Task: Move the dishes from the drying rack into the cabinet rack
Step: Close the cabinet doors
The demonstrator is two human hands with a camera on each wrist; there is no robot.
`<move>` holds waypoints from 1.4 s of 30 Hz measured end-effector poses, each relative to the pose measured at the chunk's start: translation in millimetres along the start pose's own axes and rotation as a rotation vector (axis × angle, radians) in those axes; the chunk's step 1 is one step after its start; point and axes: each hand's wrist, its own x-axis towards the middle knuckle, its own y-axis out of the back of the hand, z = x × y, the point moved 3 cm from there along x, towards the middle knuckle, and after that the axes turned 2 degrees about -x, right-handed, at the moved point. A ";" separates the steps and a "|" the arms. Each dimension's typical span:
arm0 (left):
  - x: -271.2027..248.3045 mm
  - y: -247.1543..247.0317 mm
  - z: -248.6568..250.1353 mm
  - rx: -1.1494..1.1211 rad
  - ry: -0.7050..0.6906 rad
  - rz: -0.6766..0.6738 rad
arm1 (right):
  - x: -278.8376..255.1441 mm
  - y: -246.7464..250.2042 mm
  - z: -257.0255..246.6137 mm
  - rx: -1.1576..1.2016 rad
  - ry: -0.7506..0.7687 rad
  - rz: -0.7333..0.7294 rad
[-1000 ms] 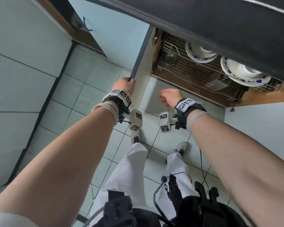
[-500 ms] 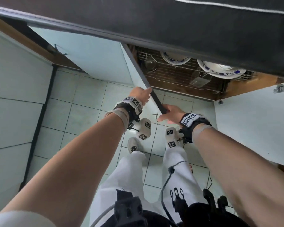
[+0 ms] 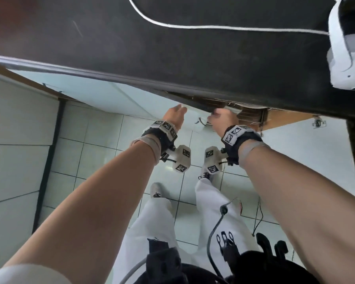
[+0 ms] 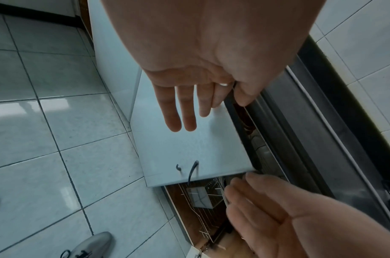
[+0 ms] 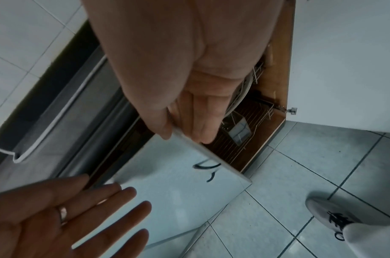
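Black wristbands [image 3: 241, 138] with square-code markers, white trousers [image 3: 152, 222], grey shoes [image 5: 328, 218]

The cabinet door [image 4: 189, 148] is being seen standing ajar under the countertop [image 3: 172, 48], the wire rack [image 5: 244, 139] sitting behind it inside the cabinet, a plate [image 5: 238, 97] standing in the rack.

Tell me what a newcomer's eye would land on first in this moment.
Two bare hands at a pale cabinet door under the dark countertop: the right hand pinches the door's free edge, while the left hand hovers open over its face. Behind the door, a wire cabinet rack shows in the gap.
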 end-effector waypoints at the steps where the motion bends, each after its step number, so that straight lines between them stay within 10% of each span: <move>1: 0.4 -7.6 3.4 0.032 0.010 -0.003 | -1.5 6.8 6.3 0.023 -0.022 -0.030; 6: -10.3 -69.3 19.8 0.361 0.029 -0.013 | -23.8 72.3 73.6 0.197 -0.163 0.015; 12: -48.2 -182.1 59.0 0.753 -0.206 -0.185 | -60.9 171.9 197.7 0.090 -0.444 0.437; 19: -61.8 -259.2 84.7 0.520 -0.353 -0.004 | -84.1 197.8 298.4 -0.118 -0.770 0.435; 28: -57.7 -216.0 89.3 0.528 -0.427 0.072 | -75.2 176.1 281.3 -0.026 -0.824 0.362; 42: -17.1 -52.5 100.9 0.612 -0.384 0.096 | -31.7 55.2 111.1 0.435 -0.708 0.204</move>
